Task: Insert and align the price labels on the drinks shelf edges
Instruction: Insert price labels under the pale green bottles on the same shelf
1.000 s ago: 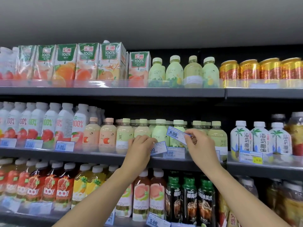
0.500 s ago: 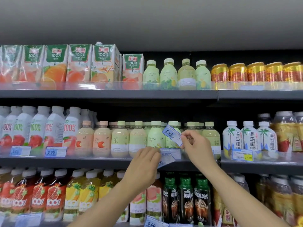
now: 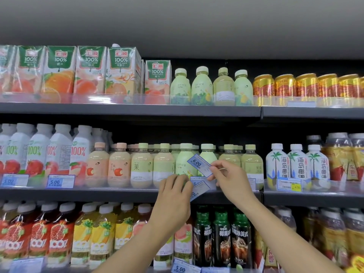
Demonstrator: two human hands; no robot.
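Note:
My right hand [image 3: 228, 184] pinches a blue-and-white 6.00 price label [image 3: 199, 165], tilted, in front of the pale green bottles on the middle shelf. My left hand [image 3: 173, 198] pinches a second blue label [image 3: 198, 191] by its left end, and it hangs slanted over the middle shelf's front edge [image 3: 118, 194]. A third label [image 3: 197, 182] sits in the clear strip just behind, partly hidden by the other two. Two 5.00 labels [image 3: 60, 181] stand in the strip further left.
Juice cartons, green bottles and gold cans [image 3: 295, 85] fill the top shelf. Coconut drink bottles [image 3: 297, 164] with a yellow-cornered label [image 3: 288, 184] stand to the right. Dark coffee bottles [image 3: 220, 237] and juice bottles fill the lower shelf, with a 5.00 label [image 3: 180, 268] below.
My left hand has dropped slightly, bringing its label from level with the strip down over the shelf edge. My right hand keeps its 6.00 label in about the same place.

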